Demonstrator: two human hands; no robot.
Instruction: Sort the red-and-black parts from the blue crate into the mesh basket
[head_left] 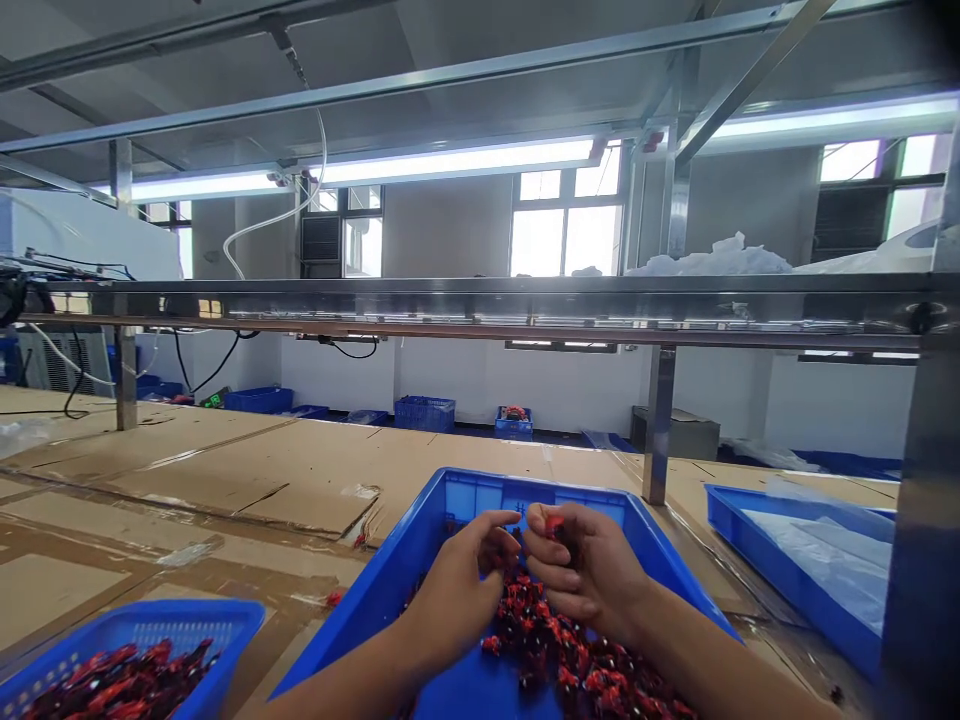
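Both my hands are over a large blue plastic crate (390,590), inside its rim. A heap of small red-and-black parts (577,655) lies in the crate, under and in front of my hands. My right hand (589,570) pinches one of these parts (555,527) between thumb and fingers. Close beside it, my left hand (457,590) is curled with its fingertips near that part. Whether the left hand holds anything is hidden by its fingers.
A blue mesh basket (180,622) of the same red-and-black parts stands at the lower left. On the right is a blue tray (750,530) lined with clear plastic. Cardboard sheets (225,480) cover the table. A steel post (660,420) rises beyond the crate.
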